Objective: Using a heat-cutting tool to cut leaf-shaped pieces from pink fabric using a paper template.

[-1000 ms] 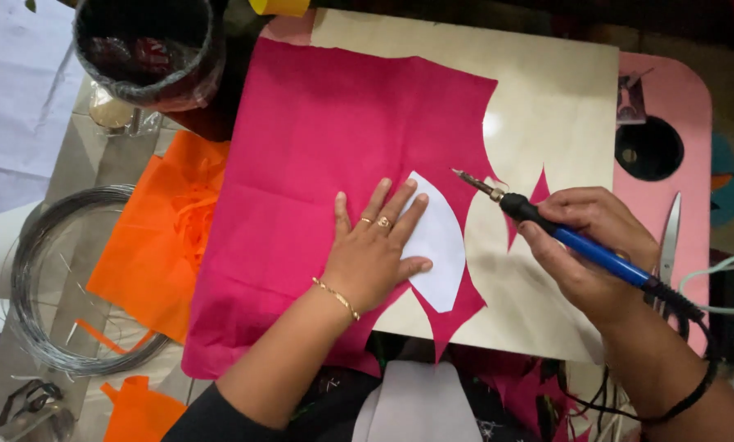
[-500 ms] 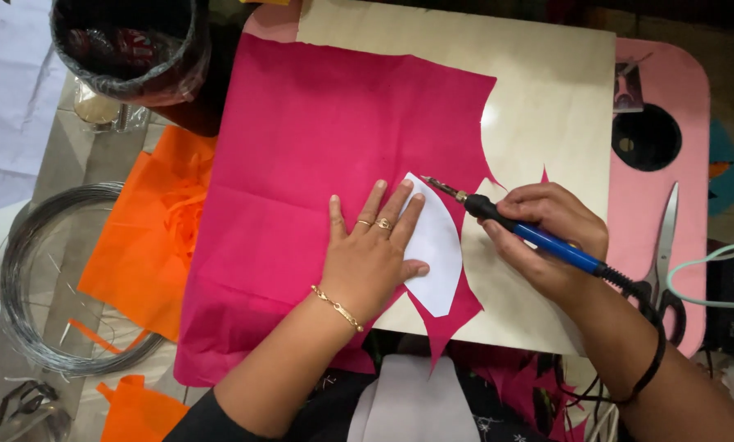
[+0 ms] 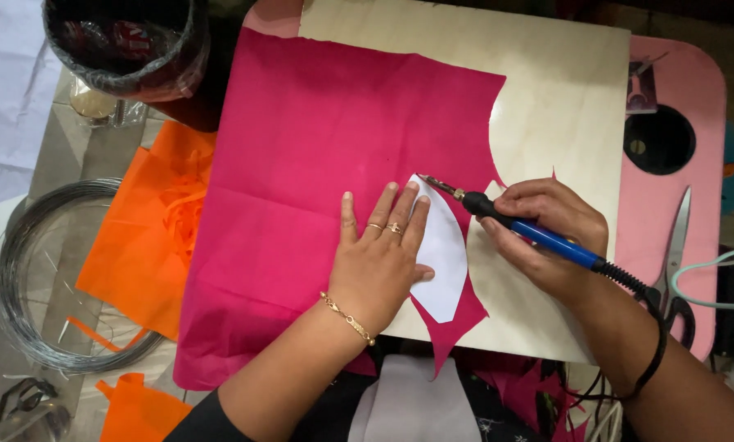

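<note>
A blue hot cutter (image 3: pixel 539 233) is gripped in the closed right hand (image 3: pixel 547 237), its long axis slanted up-left, tip at the top of one white template (image 3: pixel 441 245). The template is pinned flat by the open left hand (image 3: pixel 379 262) on one pink sheet (image 3: pixel 318 164), left of the grip, nearer that hand

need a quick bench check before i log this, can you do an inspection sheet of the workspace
surface: plywood board on a pink tray table.
job's things: pink fabric spread on the board; white template at its right edge; hot tool, tip at the template's top.
clutter: orange fabric, wire coil, black bucket, scissors.
grippers: left hand flat on fabric and template; right hand grips the tool.
cables: black cord runs from the tool past the right wrist.
surroundings: nothing seen.
</note>
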